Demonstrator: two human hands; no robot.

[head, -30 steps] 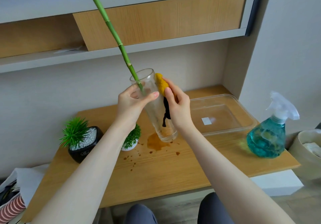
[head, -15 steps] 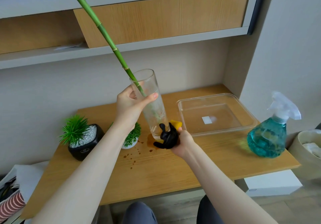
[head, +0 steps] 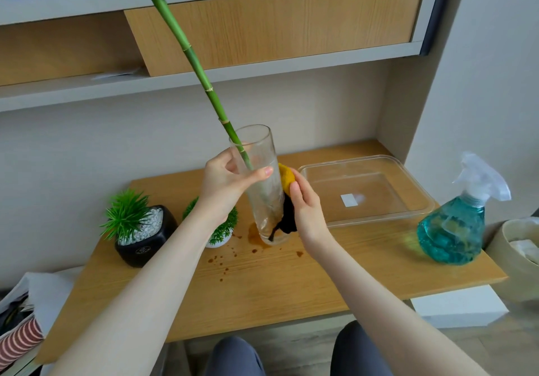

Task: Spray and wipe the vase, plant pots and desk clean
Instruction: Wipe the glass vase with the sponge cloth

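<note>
A tall clear glass vase (head: 264, 197) with a green bamboo stalk (head: 186, 51) in it is held tilted above the wooden desk (head: 320, 282). My left hand (head: 227, 186) grips the vase near its rim. My right hand (head: 306, 209) presses a yellow and black cloth (head: 286, 184) against the vase's right side. Brown spill stains (head: 253, 238) lie on the desk under the vase. A black pot (head: 145, 238) with a spiky green plant stands at the left, and a small white pot (head: 218, 234) with a round green plant sits behind my left wrist.
A clear plastic tray (head: 408, 212) lies on the desk at the right. A teal spray bottle (head: 455, 229) stands near the right edge. A beige bin (head: 516, 247) is beyond that edge. Shelves (head: 262, 66) hang above. Bags (head: 20, 317) sit on the floor at the left.
My right hand with the cloth went down to the vase's base, then came back up along its right side. The vase stays tilted in my left hand.
</note>
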